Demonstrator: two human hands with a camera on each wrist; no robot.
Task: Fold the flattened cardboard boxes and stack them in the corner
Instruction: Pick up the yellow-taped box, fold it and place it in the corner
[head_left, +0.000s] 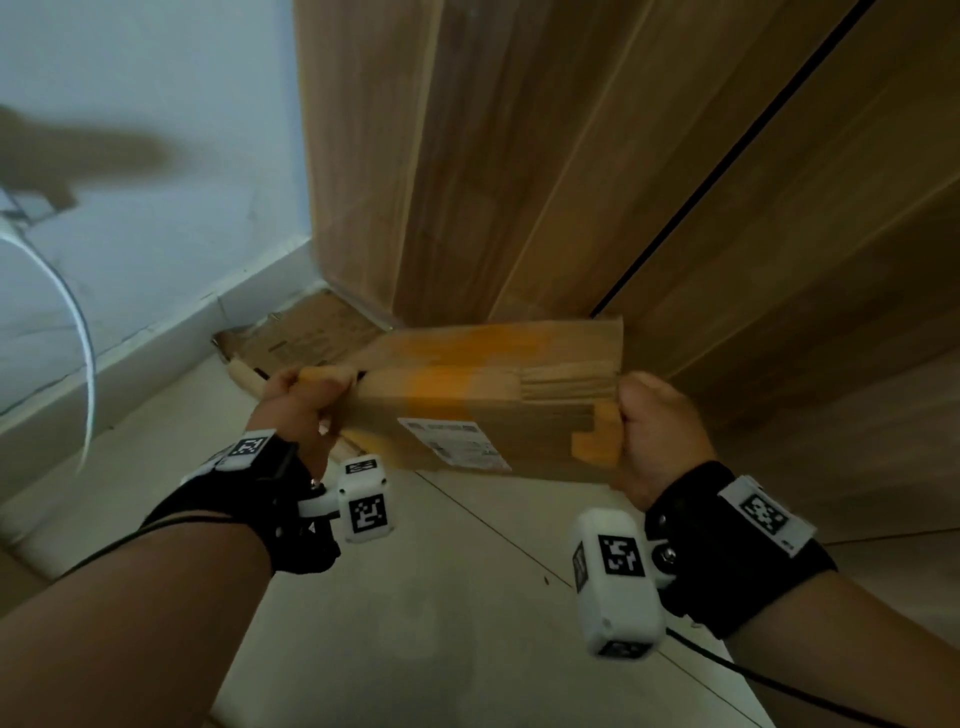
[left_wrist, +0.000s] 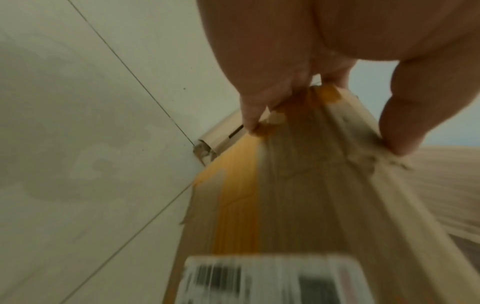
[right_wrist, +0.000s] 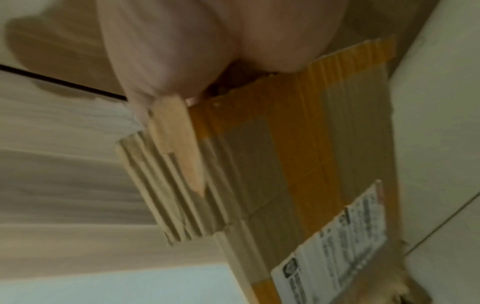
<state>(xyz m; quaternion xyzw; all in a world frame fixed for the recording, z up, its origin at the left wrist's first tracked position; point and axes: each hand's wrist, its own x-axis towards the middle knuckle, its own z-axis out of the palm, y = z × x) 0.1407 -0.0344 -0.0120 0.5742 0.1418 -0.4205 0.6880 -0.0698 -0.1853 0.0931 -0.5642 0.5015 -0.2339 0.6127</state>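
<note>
Both hands grip folded box (head_left: 483, 410) by its ends: left hand (head_left: 304, 400) curled round left end, right hand (head_left: 657, 431) clenched on right end. Box held in air above floor (head_left: 415, 597), near room corner. Another flattened box (head_left: 306, 338) lies on floor in corner, against wall (head_left: 156, 208) and wood panel (head_left: 519, 156). Step in hand: carrying to stack. Next: lower onto corner box, edges aligned, then let go.

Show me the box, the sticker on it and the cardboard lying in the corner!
box (head_left: 483, 410), head view, middle of its brown face.
sticker (head_left: 456, 445), head view, middle of the white label.
cardboard (head_left: 306, 332), head view, its flat top by the wall.
</note>
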